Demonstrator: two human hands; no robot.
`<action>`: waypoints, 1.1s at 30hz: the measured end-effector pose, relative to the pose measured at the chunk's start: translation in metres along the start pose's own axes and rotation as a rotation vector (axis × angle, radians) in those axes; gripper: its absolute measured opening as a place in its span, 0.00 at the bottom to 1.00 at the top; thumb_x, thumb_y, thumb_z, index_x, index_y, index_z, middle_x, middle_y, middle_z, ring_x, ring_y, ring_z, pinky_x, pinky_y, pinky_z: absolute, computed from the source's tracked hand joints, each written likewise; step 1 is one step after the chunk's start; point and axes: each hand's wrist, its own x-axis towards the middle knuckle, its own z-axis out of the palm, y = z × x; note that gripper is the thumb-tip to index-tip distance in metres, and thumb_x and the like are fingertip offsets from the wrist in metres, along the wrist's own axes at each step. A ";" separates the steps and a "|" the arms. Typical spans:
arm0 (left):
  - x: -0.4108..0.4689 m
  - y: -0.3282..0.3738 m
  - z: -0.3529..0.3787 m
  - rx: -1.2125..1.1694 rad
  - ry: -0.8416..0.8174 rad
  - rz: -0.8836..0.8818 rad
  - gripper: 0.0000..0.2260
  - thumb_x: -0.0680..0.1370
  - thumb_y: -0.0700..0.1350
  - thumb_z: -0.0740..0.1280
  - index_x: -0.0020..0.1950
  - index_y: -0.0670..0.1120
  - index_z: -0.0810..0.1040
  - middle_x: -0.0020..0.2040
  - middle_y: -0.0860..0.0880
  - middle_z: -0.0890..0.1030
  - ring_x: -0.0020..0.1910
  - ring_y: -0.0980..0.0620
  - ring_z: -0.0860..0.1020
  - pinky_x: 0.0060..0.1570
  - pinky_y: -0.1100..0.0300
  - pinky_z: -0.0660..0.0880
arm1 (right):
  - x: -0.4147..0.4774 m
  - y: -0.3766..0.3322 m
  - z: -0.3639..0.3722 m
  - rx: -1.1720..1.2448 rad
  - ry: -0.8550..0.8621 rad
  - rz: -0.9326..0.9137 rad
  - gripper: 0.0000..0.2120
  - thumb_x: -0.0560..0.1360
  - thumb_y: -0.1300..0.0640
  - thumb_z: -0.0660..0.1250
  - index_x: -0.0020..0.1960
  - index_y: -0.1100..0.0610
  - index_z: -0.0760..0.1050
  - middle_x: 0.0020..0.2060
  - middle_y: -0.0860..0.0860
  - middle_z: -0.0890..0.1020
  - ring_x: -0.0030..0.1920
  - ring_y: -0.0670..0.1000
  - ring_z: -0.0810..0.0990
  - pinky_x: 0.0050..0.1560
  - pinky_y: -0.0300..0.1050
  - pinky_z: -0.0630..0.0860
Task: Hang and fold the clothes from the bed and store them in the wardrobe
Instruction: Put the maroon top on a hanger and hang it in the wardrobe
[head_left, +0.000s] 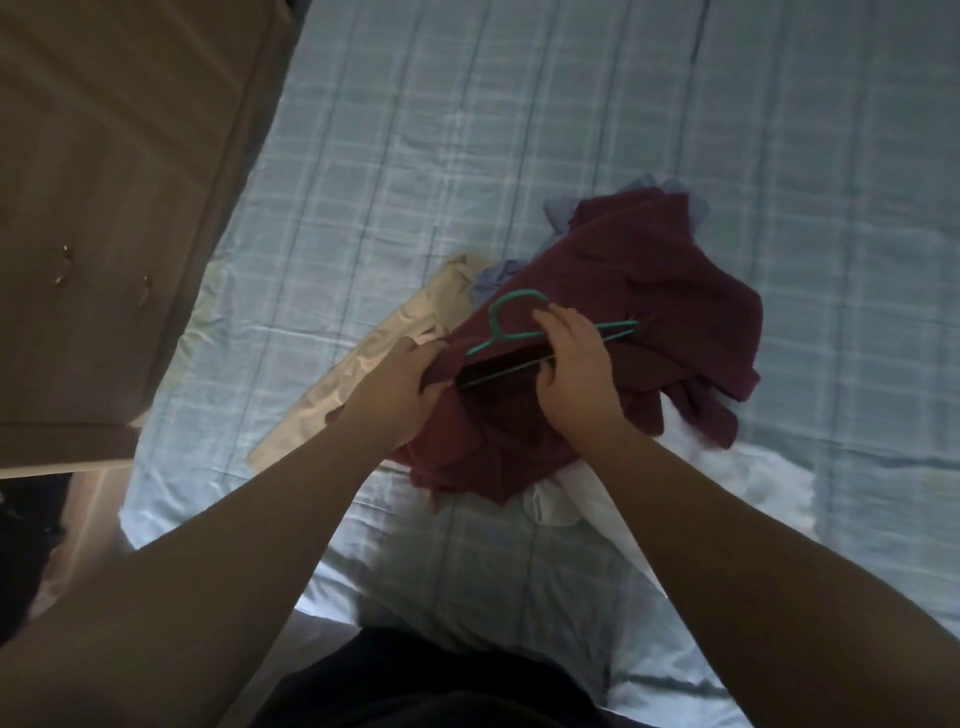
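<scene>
A maroon garment lies bunched on top of a pile of clothes on the bed. My left hand pinches an edge of the maroon cloth at its left side. My right hand grips a green wire hanger, hook pointing away from me, its lower bar partly inside an opening of the garment. Under the maroon piece lie a beige garment, a pale blue one and a white one.
A wooden wardrobe with small metal handles stands at the left, close to the bed's edge. The blue checked sheet stretches far and right of the pile. A dark gap shows at the lower left beside the wardrobe.
</scene>
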 end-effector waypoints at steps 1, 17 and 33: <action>-0.002 -0.003 -0.003 -0.014 0.017 -0.009 0.20 0.77 0.46 0.70 0.69 0.49 0.75 0.56 0.45 0.76 0.57 0.45 0.75 0.59 0.53 0.71 | -0.005 0.003 -0.003 -0.003 0.055 0.075 0.32 0.67 0.69 0.64 0.72 0.59 0.70 0.71 0.57 0.71 0.73 0.58 0.66 0.74 0.53 0.61; 0.006 -0.037 0.015 -0.204 0.103 -0.135 0.19 0.69 0.42 0.73 0.60 0.45 0.79 0.51 0.51 0.81 0.51 0.51 0.78 0.51 0.63 0.69 | 0.009 0.070 -0.023 -0.085 -0.057 0.266 0.30 0.69 0.70 0.64 0.72 0.63 0.69 0.70 0.62 0.71 0.72 0.62 0.66 0.75 0.51 0.57; 0.007 -0.050 0.010 -0.290 0.049 -0.137 0.20 0.75 0.37 0.71 0.66 0.45 0.77 0.58 0.48 0.80 0.59 0.51 0.75 0.61 0.60 0.67 | 0.051 0.096 -0.009 -0.257 -0.166 0.458 0.17 0.77 0.57 0.66 0.62 0.64 0.73 0.57 0.67 0.76 0.58 0.68 0.74 0.61 0.56 0.70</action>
